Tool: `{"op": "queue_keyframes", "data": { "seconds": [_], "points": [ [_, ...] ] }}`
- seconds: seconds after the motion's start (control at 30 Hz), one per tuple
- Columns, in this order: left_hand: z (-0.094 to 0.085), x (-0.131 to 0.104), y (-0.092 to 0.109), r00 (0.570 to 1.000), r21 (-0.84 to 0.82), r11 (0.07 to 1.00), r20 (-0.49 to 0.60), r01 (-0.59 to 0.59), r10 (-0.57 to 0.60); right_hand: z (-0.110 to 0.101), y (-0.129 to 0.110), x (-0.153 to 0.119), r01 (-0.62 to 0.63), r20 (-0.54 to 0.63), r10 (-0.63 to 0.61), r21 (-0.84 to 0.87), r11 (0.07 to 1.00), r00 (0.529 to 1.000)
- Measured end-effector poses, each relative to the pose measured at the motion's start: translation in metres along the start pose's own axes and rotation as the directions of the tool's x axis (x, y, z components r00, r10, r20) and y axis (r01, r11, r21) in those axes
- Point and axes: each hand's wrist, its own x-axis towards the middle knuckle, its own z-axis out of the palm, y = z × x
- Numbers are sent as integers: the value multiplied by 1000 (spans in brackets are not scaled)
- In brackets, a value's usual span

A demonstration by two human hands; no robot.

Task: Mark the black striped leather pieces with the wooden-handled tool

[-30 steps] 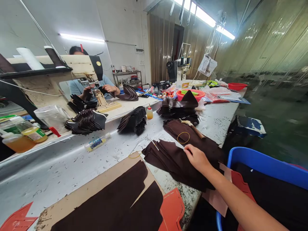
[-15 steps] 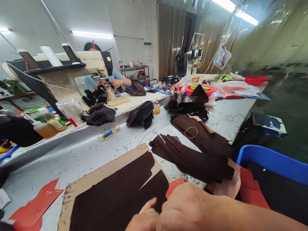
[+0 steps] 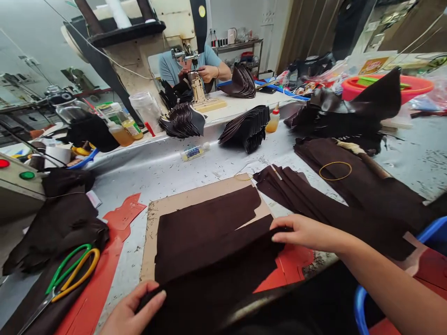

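Observation:
A dark brown piece of material stretches between my two hands at the near edge of the table. My left hand pinches its left end at the bottom. The fingers of my right hand grip its upper right edge. Beneath it, another dark brown sheet lies on a tan board. A red template shows partly from under the held piece, below my right hand.
Green and yellow scissors rest at the left beside red templates. Stacked brown strips and a blue bin are at the right. Behind, a person's hand works at a sewing machine.
My hands were close together at the lower middle; now they are apart with the brown piece held between them. The view has turned left and down, bringing the scissors into sight.

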Motion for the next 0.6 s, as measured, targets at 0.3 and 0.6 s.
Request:
{"op": "queue_keyframes", "data": {
  "seconds": [0.3,0.6],
  "points": [
    [12,10,-9,979,-133,991,-203,-26,-2,12,27,17,-126,-179,133,50,991,975],
    [17,30,0,956,-71,996,-293,-49,26,14,35,12,-181,-313,145,-91,979,939]
  ]
}}
